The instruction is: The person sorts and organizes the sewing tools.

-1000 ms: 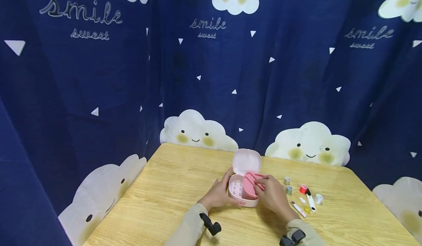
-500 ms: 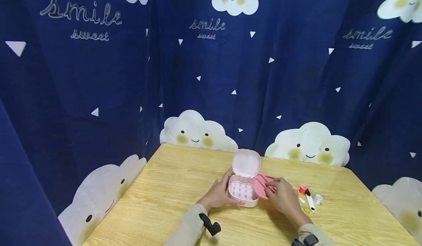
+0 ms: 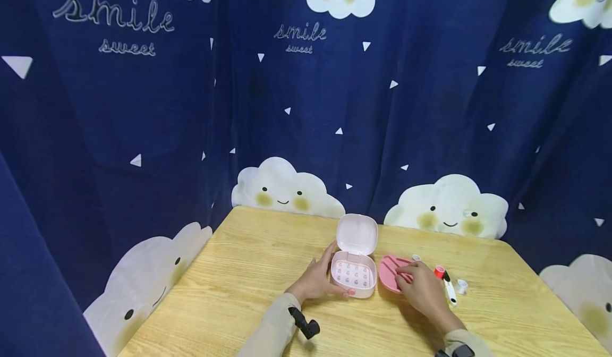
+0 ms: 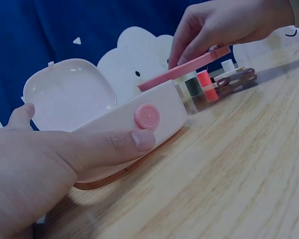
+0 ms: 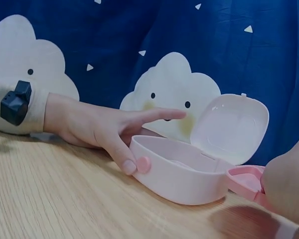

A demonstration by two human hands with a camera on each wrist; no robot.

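Note:
A pale pink box (image 3: 365, 293) sits on the table with its hinged lid (image 3: 357, 235) raised. Small printed figures dot its inside floor. My left hand (image 3: 315, 280) grips the box from the left, thumb on the front wall by the round pink button (image 4: 147, 116). Just right of the box, my right hand (image 3: 423, 288) pinches a darker pink divided tray (image 3: 388, 274). From the left wrist view, the tray (image 4: 189, 68) tilts above the tabletop beside the box's right end. Fingers cover the tray's right part.
Right of the tray lie a red thread spool (image 3: 439, 272), a white spool (image 3: 461, 286) and a white tool with a black end (image 3: 450, 289). A dark green spool (image 4: 193, 85) shows in the left wrist view. A blue curtain (image 3: 296, 107) hangs behind the wooden table (image 3: 258, 251).
My right hand has lifted the pink tray out of the box and carried it to the right, uncovering the box's floor. The left hand has stayed on the box.

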